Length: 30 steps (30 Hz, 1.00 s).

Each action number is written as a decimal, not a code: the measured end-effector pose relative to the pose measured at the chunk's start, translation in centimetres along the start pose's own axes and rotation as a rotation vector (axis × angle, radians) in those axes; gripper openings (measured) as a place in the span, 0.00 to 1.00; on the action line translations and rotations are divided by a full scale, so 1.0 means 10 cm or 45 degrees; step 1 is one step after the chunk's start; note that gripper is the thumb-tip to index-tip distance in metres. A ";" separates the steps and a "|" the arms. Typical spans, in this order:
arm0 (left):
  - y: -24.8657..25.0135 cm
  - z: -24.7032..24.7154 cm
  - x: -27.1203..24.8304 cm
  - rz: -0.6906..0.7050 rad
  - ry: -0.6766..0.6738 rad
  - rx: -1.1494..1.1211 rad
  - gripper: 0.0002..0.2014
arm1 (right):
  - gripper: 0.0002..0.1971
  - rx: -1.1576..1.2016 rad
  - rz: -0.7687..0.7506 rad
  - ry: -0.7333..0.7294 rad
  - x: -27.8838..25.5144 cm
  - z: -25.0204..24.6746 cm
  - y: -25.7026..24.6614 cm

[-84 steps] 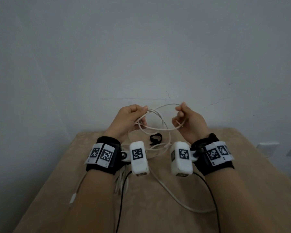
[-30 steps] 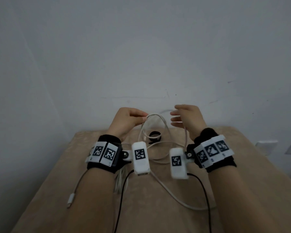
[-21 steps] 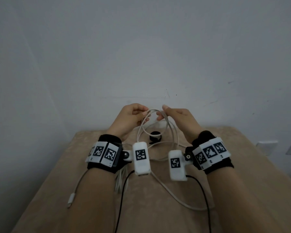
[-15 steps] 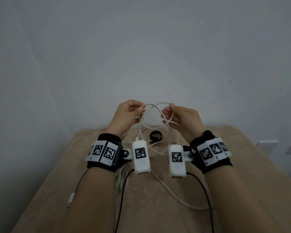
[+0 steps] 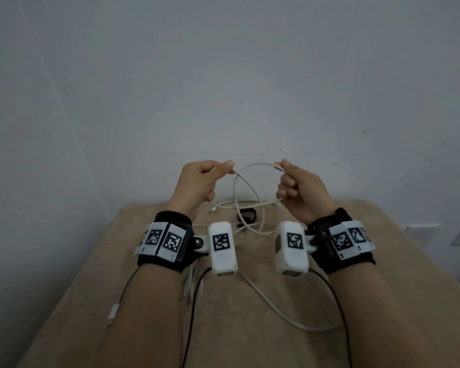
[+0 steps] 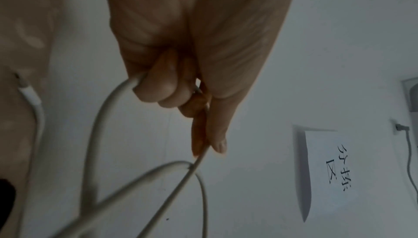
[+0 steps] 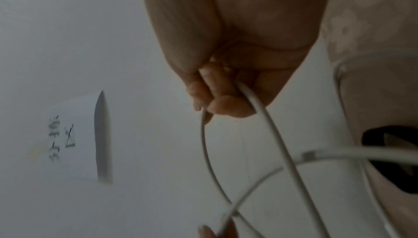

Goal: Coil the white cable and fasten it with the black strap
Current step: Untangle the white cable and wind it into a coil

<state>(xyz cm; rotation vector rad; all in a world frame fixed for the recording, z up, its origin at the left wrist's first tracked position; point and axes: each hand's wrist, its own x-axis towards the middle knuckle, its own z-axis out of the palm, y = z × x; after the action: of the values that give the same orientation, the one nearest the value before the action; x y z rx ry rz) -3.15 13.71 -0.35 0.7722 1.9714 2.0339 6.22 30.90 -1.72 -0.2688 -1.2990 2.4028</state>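
In the head view, the left hand (image 5: 197, 183) and the right hand (image 5: 302, 191) are both up above the tan table (image 5: 250, 328), a little apart. Each hand pinches the white cable (image 5: 252, 166) between thumb and finger. A loop of cable arches from one pinch to the other, so it sits at 3 o'clock from the left hand and at 9 o'clock from the right hand. More cable hangs down between the hands to the table and runs off toward 5 o'clock. One white plug (image 5: 113, 313) lies on the table at 7 o'clock. The black strap (image 5: 246, 215) lies on the table under the loop, and no hand touches it. In the left wrist view, the left hand (image 6: 192, 54) has its fingers curled tight on the white cable (image 6: 97, 134), which drops toward 6 o'clock. In the right wrist view, the right hand (image 7: 228, 45) grips the white cable (image 7: 267, 116) too, and the black strap (image 7: 384, 161) shows at 4 o'clock.
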 end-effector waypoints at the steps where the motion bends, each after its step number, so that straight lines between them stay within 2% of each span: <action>1: 0.00 -0.01 0.00 -0.012 0.013 0.017 0.10 | 0.09 0.084 -0.014 0.010 0.01 -0.02 -0.01; 5: 0.02 0.06 -0.06 -0.065 -0.125 0.258 0.15 | 0.09 0.058 -0.128 0.007 -0.02 0.03 -0.03; 8: 0.09 0.13 -0.12 -0.039 -0.173 0.358 0.11 | 0.09 -0.096 -0.154 -0.024 -0.05 0.11 -0.03; 12: 0.16 0.13 -0.17 0.034 -0.156 0.343 0.11 | 0.19 -0.572 -0.101 -0.109 -0.09 0.11 -0.08; 14: 0.17 0.13 -0.17 0.044 -0.180 0.365 0.13 | 0.18 -0.778 -0.119 -0.162 -0.12 0.14 -0.06; 15: 0.18 0.15 -0.18 0.038 -0.193 0.374 0.13 | 0.17 -0.782 -0.140 -0.173 -0.12 0.15 -0.04; 21: 0.16 0.08 -0.16 0.017 -0.158 0.321 0.09 | 0.15 -0.032 -0.164 -0.100 -0.01 0.09 -0.03; 25: 0.10 0.00 -0.10 -0.016 -0.097 0.250 0.07 | 0.16 0.338 -0.168 -0.050 0.00 0.01 -0.07; 27: 0.09 -0.02 -0.09 -0.023 -0.064 0.213 0.07 | 0.16 0.386 -0.140 0.002 0.01 -0.05 -0.09; 30: 0.08 -0.03 -0.07 0.009 -0.022 0.180 0.09 | 0.12 0.178 -0.017 0.162 0.03 -0.13 -0.11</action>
<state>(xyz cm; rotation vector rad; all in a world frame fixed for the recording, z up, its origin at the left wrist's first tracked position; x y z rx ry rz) -2.52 13.06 0.29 0.8235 2.1238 1.9014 6.73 32.59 -1.50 -0.3653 -1.0685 2.4091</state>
